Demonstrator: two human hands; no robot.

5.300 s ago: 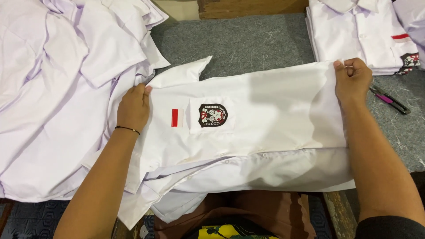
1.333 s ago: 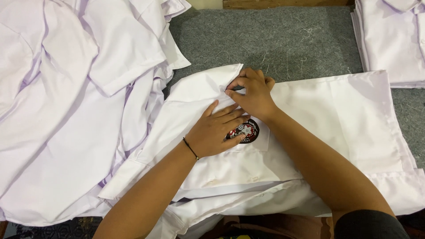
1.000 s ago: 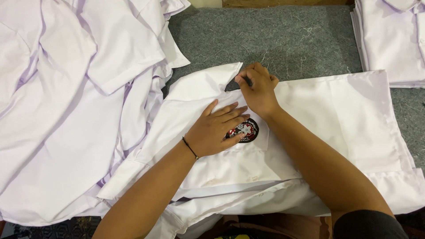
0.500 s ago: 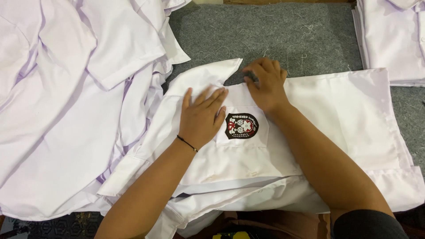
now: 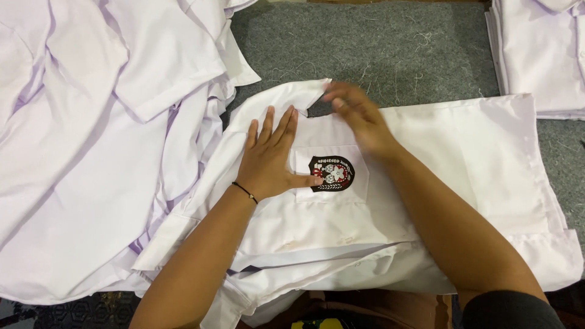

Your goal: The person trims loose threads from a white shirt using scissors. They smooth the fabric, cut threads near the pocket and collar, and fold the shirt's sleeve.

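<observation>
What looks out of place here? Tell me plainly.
Loose threads litter the grey mat above the shirt. The pile of shirts at the left lies rumpled, unlike the neat stack at the right. The left hand lies flat on the shirt; the right hand is blurred.

Shirt [image 5: 451, 158]: white. Badge [image 5: 332, 173] on its pocket: black ground, red and white figures. Pile [image 5: 91, 134] left of the badge: white, lilac in the folds. Surface [image 5: 390, 55]: grey, flecked. Wristband [image 5: 245, 192]: black.
</observation>
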